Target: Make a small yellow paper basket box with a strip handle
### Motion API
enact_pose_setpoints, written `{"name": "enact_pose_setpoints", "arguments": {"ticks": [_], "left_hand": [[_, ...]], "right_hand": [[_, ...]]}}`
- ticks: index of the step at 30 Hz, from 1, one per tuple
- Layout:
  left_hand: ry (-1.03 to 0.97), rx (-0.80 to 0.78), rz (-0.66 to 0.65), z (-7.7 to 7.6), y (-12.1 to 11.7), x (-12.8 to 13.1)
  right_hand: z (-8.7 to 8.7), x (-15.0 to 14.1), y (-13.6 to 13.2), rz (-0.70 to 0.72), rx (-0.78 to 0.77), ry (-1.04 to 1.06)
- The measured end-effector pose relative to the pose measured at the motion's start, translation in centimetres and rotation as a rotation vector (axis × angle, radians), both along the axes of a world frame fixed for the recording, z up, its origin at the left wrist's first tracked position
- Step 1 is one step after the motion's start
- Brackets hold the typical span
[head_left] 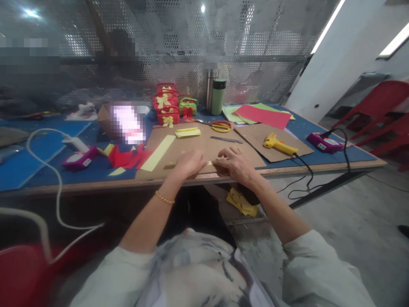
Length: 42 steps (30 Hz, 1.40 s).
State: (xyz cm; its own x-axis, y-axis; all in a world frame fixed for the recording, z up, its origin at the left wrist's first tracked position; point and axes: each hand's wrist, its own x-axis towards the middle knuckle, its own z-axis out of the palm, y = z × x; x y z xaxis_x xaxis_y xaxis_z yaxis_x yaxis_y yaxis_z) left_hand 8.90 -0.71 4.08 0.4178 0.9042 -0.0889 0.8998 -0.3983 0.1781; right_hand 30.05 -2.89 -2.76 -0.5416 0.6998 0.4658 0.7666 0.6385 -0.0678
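Close to the table's front edge, a narrow yellow paper strip (209, 163) runs between both hands on the brown cardboard sheet (204, 147). My left hand (191, 163) presses on it with bent, closed fingers, and these hide part of it. From the other side my right hand (233, 163) grips the strip, thumb and fingers pressed down together. Just beyond them lie a thin grey blade (226, 139), a folded yellow paper piece (188, 132) and a long pale yellow strip (158, 153). Scissors (221, 126) with yellow and red handles rest farther back.
Red gift boxes (166, 108) and a green box (188, 107) stand at the back beside a green bottle (218, 97). A yellow glue gun (279, 144) with a trailing cable lies right. Red paper scraps (128, 157) lie left. Yellow pieces (242, 202) sit below the table.
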Motion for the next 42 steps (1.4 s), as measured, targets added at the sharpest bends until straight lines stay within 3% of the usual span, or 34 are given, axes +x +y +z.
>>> {"name": "enact_pose_setpoints", "arguments": {"ticks": [7, 21, 29, 42], "left_hand": [[0.000, 0.003, -0.005, -0.1, 0.1, 0.0], [-0.016, 0.000, -0.006, 0.1, -0.1, -0.1], [-0.024, -0.001, -0.004, -0.3, 0.1, -0.1], [0.041, 0.005, -0.004, 0.2, -0.2, 0.0]], "right_hand": [[-0.1, 0.5, -1.2, -0.042, -0.018, -0.106], [-0.9, 0.4, -2.0, -0.128, -0.066, 0.015], [0.2, -0.4, -3.4, -0.153, 0.058, -0.143], [0.8, -2.2, -3.0, -0.141, 0.141, -0.216]]}}
